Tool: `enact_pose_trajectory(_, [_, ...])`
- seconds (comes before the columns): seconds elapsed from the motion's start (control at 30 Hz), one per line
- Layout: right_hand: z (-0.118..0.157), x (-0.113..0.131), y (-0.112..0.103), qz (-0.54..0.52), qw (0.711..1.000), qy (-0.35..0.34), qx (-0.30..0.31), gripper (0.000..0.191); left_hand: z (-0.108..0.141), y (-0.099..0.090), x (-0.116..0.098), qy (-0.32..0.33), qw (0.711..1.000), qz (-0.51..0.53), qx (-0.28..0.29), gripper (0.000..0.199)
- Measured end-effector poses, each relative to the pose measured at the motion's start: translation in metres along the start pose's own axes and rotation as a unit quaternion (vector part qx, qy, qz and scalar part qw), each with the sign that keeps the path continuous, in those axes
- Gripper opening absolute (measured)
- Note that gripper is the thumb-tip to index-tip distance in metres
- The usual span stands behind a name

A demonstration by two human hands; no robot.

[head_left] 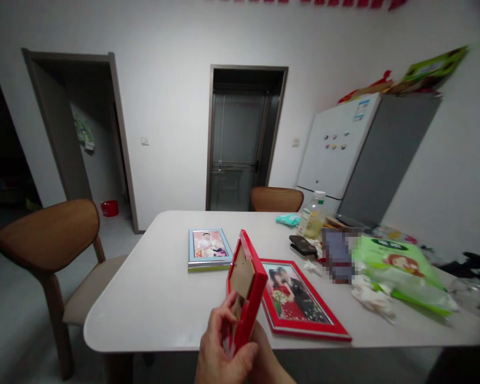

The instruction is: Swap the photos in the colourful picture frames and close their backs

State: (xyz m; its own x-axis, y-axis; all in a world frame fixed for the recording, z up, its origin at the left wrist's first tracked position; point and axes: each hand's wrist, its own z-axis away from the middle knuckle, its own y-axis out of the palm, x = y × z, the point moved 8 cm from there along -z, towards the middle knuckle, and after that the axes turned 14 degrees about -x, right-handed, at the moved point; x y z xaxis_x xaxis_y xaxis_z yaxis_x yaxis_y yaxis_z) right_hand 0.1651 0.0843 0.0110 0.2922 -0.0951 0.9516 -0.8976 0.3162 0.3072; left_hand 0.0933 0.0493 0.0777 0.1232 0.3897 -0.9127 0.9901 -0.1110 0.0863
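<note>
A red picture frame point(260, 288) is held up on edge near the table's front edge, its brown backing turned to the left. My left hand point(220, 341) grips its lower part, fingers on the backing side and thumb at the red rim. My right hand point(264, 346) is behind the frame on its right side, with its fingers mostly hidden. Flat on the table, just right of the held frame, lies a larger red frame point(304, 333) with a photo of two people. A light blue frame point(210, 264) with a photo lies further back on the left.
On the white table point(144, 298), the right side holds a bottle point(312, 216), a black wallet-like item point(303, 245), crumpled tissues point(372, 298) and a green tissue pack point(404, 264). Chairs stand at the left point(52, 234) and the far side point(277, 199).
</note>
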Motion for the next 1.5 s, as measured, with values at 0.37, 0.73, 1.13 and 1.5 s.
enact_pose_trajectory(0.37, [-0.088, 0.090, -0.199, 0.310, 0.927, -0.045, -0.204, 0.055, -0.021, 0.071, 0.047, -0.137, 0.990, -0.008, 0.041, 0.054])
enact_pose_trajectory(0.73, [-0.121, 0.079, -0.249, 0.610, 0.762, -0.096, -0.196, 0.039, -0.020, 0.090, 0.078, -0.058, 0.965, -0.237, 0.100, 0.051])
enact_pose_trajectory(1.13, [-0.119, 0.040, 0.000, 0.621, 0.699, -0.352, 0.047, 0.040, -0.069, -0.031, 0.121, -0.163, 0.965, -0.191, -0.082, 0.049])
enact_pose_trajectory(1.5, [-0.108, 0.026, 0.074, 0.602, 0.684, -0.398, 0.108, 0.020, -0.073, -0.066, 0.135, -0.263, 0.945, 0.028, -0.193, 0.039])
